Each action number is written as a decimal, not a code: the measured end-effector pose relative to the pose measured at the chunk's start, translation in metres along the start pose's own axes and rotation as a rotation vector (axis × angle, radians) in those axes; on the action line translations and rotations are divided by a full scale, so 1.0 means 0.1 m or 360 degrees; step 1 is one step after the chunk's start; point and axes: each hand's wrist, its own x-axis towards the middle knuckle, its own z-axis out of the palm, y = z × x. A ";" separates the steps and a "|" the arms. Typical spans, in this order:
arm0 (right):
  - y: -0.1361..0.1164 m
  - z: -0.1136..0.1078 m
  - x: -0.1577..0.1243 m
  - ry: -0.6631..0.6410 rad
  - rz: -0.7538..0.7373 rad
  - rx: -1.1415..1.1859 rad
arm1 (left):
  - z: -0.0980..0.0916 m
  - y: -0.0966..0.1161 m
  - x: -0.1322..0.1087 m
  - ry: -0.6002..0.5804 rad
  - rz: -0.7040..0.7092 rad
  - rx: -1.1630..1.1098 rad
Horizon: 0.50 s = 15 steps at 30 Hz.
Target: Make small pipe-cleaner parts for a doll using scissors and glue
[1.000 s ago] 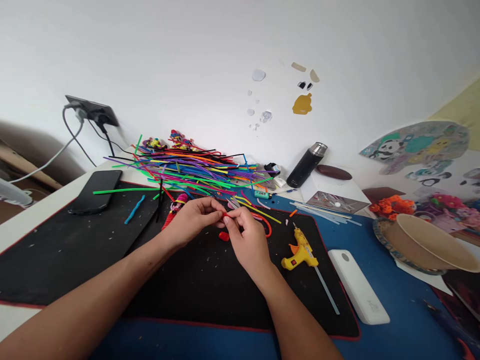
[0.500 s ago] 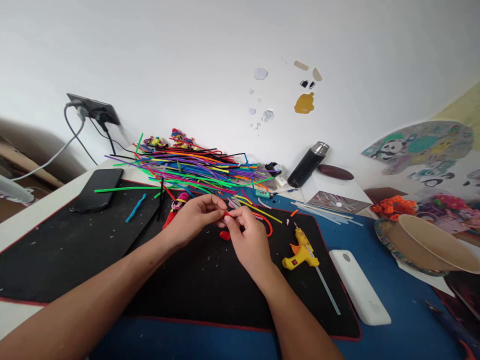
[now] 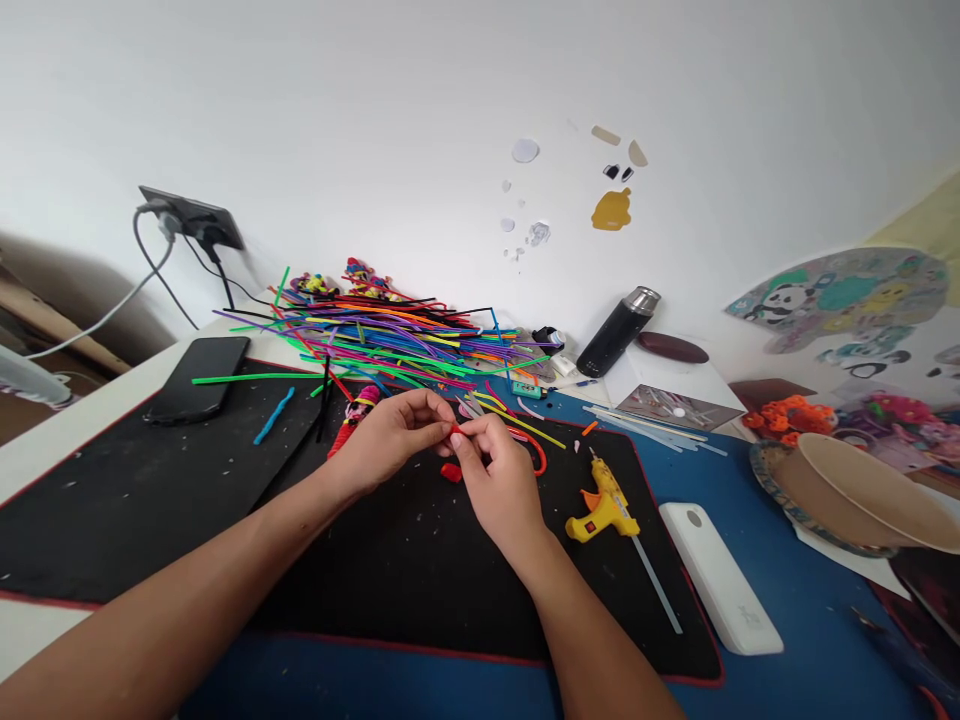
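My left hand [image 3: 394, 435] and my right hand [image 3: 496, 480] meet over a black mat [image 3: 390, 560], fingertips pinched together on a small red strip [image 3: 454, 429]. A short red piece [image 3: 450, 472] lies on the mat just below the fingers. A curved red strip [image 3: 534, 452] lies right of my right hand. Behind my hands lies a large pile of coloured strips [image 3: 382, 340]. A yellow glue gun [image 3: 604, 505] rests on the mat to the right.
A black phone [image 3: 196, 378] lies at the left, below a wall socket with cables [image 3: 191, 220]. A black flask [image 3: 617, 333], a white box [image 3: 667, 395], a white power bank [image 3: 720, 578] and a paper bowl [image 3: 862, 490] stand on the right of the blue table [image 3: 810, 620].
Both hands stay pinched on the red strip in the same spot, with only slight finger movement. The view has shifted slightly.
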 end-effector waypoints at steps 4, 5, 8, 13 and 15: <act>0.01 0.00 0.00 0.0014 0.0010 0.0062 | -0.01 -0.04 0.01 -0.0032 -0.0022 -0.0096; 0.01 0.00 0.00 0.0019 0.0016 0.0082 | -0.02 -0.05 0.01 -0.0037 -0.0034 -0.0141; 0.00 -0.01 0.02 0.0053 0.0029 0.0133 | -0.02 -0.06 0.02 -0.0020 -0.0068 -0.0281; -0.02 -0.01 0.03 0.0083 0.0041 0.0191 | -0.01 -0.05 0.02 -0.0015 -0.0093 -0.0358; -0.02 0.00 0.03 0.0064 0.0045 0.0195 | -0.01 -0.04 0.02 -0.0031 -0.0095 -0.0351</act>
